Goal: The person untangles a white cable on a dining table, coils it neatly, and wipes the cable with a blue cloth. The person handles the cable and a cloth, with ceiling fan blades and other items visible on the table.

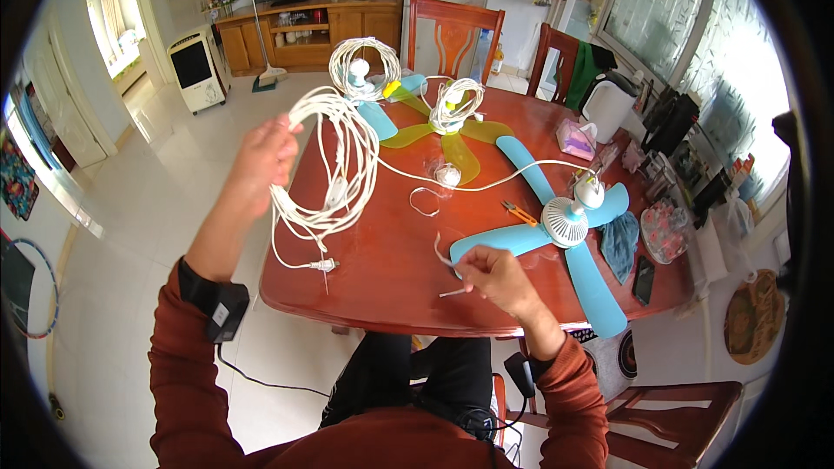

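My left hand [264,150] grips a large loose coil of white electrical cord [368,169] over the table's left side. From the coil hangs a two-pin plug [324,265], and an inline switch [337,192] shows among the loops. The cord runs across the table to a small ceiling fan with blue blades [567,221], lying at the right. Between thumb and fingers of my right hand [493,277] is a short white tie strip [445,253], its two ends sticking out. This hand is just in front of the fan's left blade.
Two more fans, one blue [378,118] and one yellow-green [449,133], carry coiled cords at the table's [404,273] far side. Orange thread snips [519,213], a ball of white string [447,174], a blue cloth [618,244] and a phone [643,280] lie about. Wooden chairs [456,32] surround it.
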Motion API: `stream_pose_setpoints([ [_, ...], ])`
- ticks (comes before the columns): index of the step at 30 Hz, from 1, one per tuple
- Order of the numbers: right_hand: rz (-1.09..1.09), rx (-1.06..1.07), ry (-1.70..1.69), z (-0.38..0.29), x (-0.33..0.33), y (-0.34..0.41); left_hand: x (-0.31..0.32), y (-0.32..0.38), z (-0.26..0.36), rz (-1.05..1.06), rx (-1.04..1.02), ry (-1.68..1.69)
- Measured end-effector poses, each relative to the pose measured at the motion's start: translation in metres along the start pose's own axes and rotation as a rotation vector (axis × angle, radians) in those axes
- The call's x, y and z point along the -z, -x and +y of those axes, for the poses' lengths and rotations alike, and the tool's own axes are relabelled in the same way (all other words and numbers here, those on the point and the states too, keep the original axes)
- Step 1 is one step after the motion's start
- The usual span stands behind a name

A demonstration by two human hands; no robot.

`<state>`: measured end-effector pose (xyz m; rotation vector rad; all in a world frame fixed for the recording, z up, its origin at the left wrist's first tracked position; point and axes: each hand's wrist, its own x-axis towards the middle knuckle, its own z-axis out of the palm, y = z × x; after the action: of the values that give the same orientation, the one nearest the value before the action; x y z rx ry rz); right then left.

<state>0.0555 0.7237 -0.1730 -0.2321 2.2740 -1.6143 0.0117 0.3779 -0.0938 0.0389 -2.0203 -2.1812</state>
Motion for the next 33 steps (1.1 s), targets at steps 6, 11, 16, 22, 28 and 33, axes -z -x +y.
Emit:
stream_pose_setpoints([
  [6,0.027,0.451,0.080,-0.067,-0.003,-0.008,-0.058,0.032,-0.015,-0.203,0.071,0.031],
  [11,0.016,0.401,0.112,-0.075,-0.017,-0.019,-0.085,0.050,-0.019,-0.303,0.025,-0.043],
  [16,-0.494,0.077,-0.805,-0.066,-0.011,-0.020,-0.097,0.065,-0.024,-0.259,-0.516,-0.547],
  [22,-0.336,0.039,-1.234,-0.072,-0.013,-0.028,-0.086,0.087,-0.032,-0.249,-0.839,-0.795],
  [28,-0.494,-0.023,-0.874,-0.086,-0.002,-0.033,-0.070,0.089,-0.036,-0.383,-1.100,-0.946],
  [33,-0.313,-0.047,-1.073,-0.083,-0.001,-0.025,-0.064,0.093,-0.037,-0.396,-1.175,-0.974],
])
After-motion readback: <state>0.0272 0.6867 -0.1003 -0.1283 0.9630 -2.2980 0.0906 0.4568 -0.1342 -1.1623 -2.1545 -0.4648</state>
